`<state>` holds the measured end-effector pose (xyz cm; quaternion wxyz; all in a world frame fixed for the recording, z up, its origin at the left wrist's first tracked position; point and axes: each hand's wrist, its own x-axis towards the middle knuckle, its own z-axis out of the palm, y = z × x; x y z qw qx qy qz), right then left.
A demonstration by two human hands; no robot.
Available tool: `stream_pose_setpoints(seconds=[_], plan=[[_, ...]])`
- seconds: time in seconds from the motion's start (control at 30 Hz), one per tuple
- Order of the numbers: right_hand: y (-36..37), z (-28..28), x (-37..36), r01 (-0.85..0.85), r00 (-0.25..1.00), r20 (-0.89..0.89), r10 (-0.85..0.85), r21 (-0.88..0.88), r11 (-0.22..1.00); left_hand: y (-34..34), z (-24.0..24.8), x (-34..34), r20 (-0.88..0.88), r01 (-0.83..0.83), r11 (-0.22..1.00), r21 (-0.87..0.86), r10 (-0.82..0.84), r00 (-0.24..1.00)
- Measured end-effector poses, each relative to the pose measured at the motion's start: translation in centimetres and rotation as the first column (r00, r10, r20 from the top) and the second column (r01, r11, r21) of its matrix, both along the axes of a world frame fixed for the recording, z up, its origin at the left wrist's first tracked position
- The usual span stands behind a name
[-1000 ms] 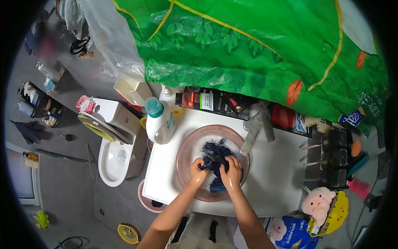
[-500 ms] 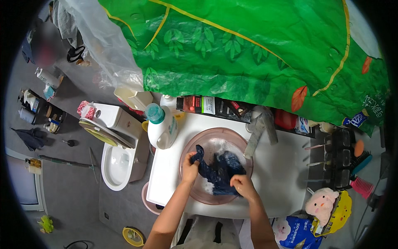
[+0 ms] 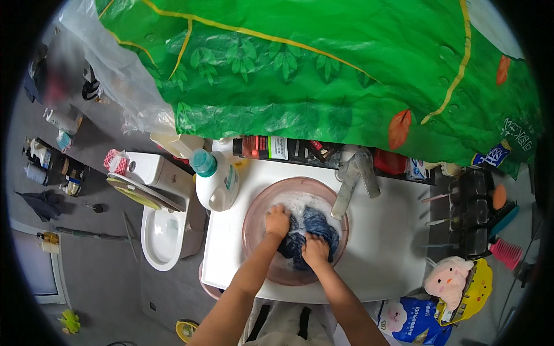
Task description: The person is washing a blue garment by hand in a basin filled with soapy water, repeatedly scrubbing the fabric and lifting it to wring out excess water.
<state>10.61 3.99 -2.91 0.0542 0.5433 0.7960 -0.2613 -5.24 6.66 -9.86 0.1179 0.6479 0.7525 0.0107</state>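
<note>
A dark blue wet cloth (image 3: 319, 224) lies bunched in sudsy water inside a pinkish round basin (image 3: 249, 230). My left hand (image 3: 277, 221) is low over the suds at the cloth's left side, fingers stretched forward and slightly apart; its fingertips are partly lost in the foam. On the near part of the cloth, my right hand (image 3: 315, 249) has its fingers curled into the fabric. Both forearms reach in from the lower edge. Behind the basin's right side, a grey faucet (image 3: 347, 190) extends its spout over the rim.
The basin stands on a white sink counter (image 3: 225, 254). A white bottle with a teal cap (image 3: 214, 184) is at its back left. Packages line the ledge beneath a green plastic curtain (image 3: 277, 86). A toilet (image 3: 167, 230) stands left; cup holders (image 3: 470, 219) and a pink comb (image 3: 505, 254) are right.
Both hands have moved closer together, the right one leftward onto the cloth. My left hand has let go of the raised cloth end, which is now down in the water. The view has shifted slightly.
</note>
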Motion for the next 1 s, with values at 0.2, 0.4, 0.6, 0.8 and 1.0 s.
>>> stream_pose_setpoints(seconds=[0.2,0.4,0.6,0.8,1.0], plan=[[-2.2,-2.8,0.1,-0.199,0.978,0.064,0.2,-0.025,0.98,-0.7,4.0,2.6,-0.135,0.078,0.991,-0.108,-0.092,0.986],[-1.6,-3.2,0.0,0.292,0.811,-0.519,-0.27,-0.04,0.956,-1.3,2.1,2.6,0.263,-0.553,0.832,0.049,0.523,0.811],[-3.2,-0.5,-0.2,-0.272,-0.031,0.253,-0.967,-0.933,-0.236,-4.0,6.2,7.3,0.902,-0.694,0.691,-0.202,0.408,0.144],[-0.9,-5.4,0.4,-0.717,0.019,0.201,-0.979,-0.68,-0.154,-8.3,13.5,10.9,0.753,-0.514,0.812,0.276,0.149,0.641],[-2.0,-3.5,-1.0,-0.189,-0.164,-0.375,-0.912,-0.896,0.403,-8.5,11.9,10.8,0.754,-0.477,0.817,0.325,0.081,0.651]])
